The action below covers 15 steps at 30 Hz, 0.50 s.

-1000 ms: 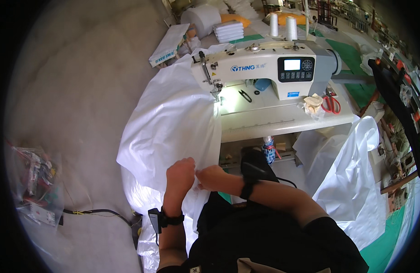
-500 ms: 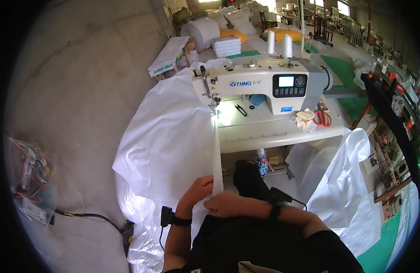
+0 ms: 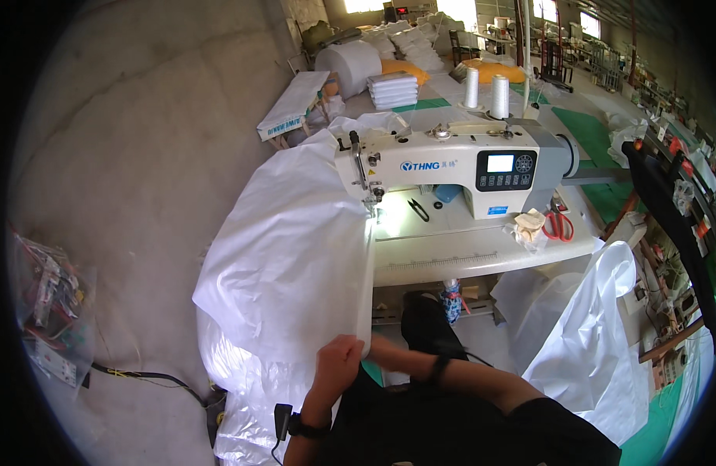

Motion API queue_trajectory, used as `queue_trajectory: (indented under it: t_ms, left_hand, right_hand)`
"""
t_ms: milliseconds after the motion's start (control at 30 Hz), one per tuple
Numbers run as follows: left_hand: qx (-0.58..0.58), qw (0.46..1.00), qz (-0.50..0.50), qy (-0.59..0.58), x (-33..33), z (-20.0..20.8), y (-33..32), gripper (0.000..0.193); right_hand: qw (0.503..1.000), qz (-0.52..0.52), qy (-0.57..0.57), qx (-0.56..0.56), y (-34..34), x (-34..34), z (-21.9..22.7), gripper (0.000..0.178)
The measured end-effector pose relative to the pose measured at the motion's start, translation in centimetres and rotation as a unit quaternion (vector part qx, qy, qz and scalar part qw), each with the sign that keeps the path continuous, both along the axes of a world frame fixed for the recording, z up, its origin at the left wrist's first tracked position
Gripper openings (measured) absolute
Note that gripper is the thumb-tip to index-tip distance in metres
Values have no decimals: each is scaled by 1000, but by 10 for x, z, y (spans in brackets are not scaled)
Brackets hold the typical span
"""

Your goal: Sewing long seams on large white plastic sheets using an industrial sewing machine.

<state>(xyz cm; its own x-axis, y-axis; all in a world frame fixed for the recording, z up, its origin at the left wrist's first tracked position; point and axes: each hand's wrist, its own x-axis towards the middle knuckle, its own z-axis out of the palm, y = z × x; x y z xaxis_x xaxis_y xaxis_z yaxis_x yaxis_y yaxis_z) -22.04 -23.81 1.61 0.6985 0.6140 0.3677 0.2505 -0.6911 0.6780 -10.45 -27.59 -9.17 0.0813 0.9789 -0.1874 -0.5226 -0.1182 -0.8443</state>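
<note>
A large white plastic-like sheet (image 3: pixel 288 248) drapes down from the sewing machine (image 3: pixel 443 159), its right edge running from under the needle area toward me. My left hand (image 3: pixel 340 361) is closed on that edge near its lower end. Just right of it, my right hand (image 3: pixel 380 353) reaches in to the same edge; its fingers are blurred and partly hidden behind the sheet and the left hand. The machine's lamp lights the spot where the sheet meets the presser foot.
On the machine bed lie black thread snips (image 3: pixel 418 210), red-handled scissors (image 3: pixel 558 227) and a crumpled cream cloth (image 3: pixel 529 224). White thread cones (image 3: pixel 499 97) stand behind. Another white sheet (image 3: pixel 587 318) hangs at right. A bag of parts (image 3: pixel 55 303) is at far left.
Both hands have come down the sheet's edge toward me, the right hand now tucked partly behind. The view has tilted slightly, so the machine sits lower and further right.
</note>
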Motion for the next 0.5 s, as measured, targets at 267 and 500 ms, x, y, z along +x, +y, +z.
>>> queue_trajectory:
  t_ms: [267,500]
  left_hand:
    - [194,952,-28,237,-10,2,8,17]
    - [88,986,-63,125,-17,-17,-1,15]
  right_hand:
    - [938,45,-303,162,57,-77,-49,21]
    - [746,-189,-625,-127,48,91,20,28]
